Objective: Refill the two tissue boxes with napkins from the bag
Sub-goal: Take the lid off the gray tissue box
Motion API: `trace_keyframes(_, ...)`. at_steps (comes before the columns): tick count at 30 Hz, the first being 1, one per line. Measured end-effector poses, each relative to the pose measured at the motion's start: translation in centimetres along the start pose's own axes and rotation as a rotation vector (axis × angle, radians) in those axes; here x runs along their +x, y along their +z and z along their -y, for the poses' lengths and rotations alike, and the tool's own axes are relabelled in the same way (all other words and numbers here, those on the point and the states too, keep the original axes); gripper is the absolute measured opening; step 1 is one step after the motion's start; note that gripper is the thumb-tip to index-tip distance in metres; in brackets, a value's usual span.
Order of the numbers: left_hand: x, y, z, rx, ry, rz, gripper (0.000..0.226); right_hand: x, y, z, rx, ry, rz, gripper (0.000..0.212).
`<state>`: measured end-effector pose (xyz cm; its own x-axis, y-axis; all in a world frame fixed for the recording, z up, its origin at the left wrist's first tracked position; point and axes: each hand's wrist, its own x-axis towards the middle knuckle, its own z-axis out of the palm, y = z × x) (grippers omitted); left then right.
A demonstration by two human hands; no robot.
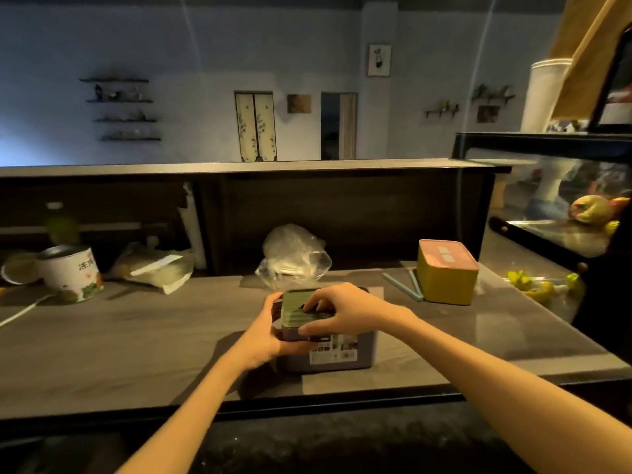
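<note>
A grey tissue box with a green ribbed lid stands on the counter in front of me. My left hand grips its left side. My right hand lies over the lid, fingers curled at the dark slot and thumb on the lid's front edge. Behind it sits a clear plastic bag holding white napkins. A second tissue box, yellow with a pink lid, stands shut to the right.
A printed tin can and a crumpled bag with paper lie at the left. Two pale sticks rest beside the yellow box. A glass display case with fruit stands at the right. A raised shelf backs the counter.
</note>
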<state>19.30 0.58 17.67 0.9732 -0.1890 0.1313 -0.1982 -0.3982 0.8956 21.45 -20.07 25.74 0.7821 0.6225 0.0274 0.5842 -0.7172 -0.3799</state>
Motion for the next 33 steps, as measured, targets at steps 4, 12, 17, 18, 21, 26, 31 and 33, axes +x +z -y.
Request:
trace_keyframes(4,-0.1,0.0,0.0,-0.034,-0.007,0.004,0.106,1.1,0.0,0.6,0.081,0.095,0.018,0.06)
trace_keyframes(12,0.6,-0.5,0.6,-0.026,-0.044,0.026,0.11,1.8,0.5,-0.1,0.221,0.116,-0.023,0.059)
trace_keyframes(17,1.0,-0.9,0.9,0.008,-0.063,0.045,0.117,2.3,0.7,-0.4,0.272,0.129,0.009,0.059)
trace_keyframes(18,1.1,-1.0,0.9,0.019,-0.068,0.051,0.118,2.4,0.7,-0.5,0.288,0.135,0.012,0.059)
trace_keyframes(21,1.2,-1.1,0.9,0.031,-0.085,0.049,0.119,2.6,0.6,-0.7,0.269,0.138,0.013,0.059)
trace_keyframes(26,1.4,-0.7,0.9,0.095,-0.11,0.011,0.121,3.6,1.7,0.3,0.175,0.104,-0.003,0.049)
trace_keyframes(31,1.2,-0.4,0.3,0.108,-0.157,-0.014,0.119,4.1,2.7,0.8,0.175,0.14,-0.113,0.034)
trace_keyframes(33,1.3,-0.5,0.3,0.117,-0.158,-0.007,0.118,4.0,2.8,0.7,0.197,0.145,-0.137,0.03)
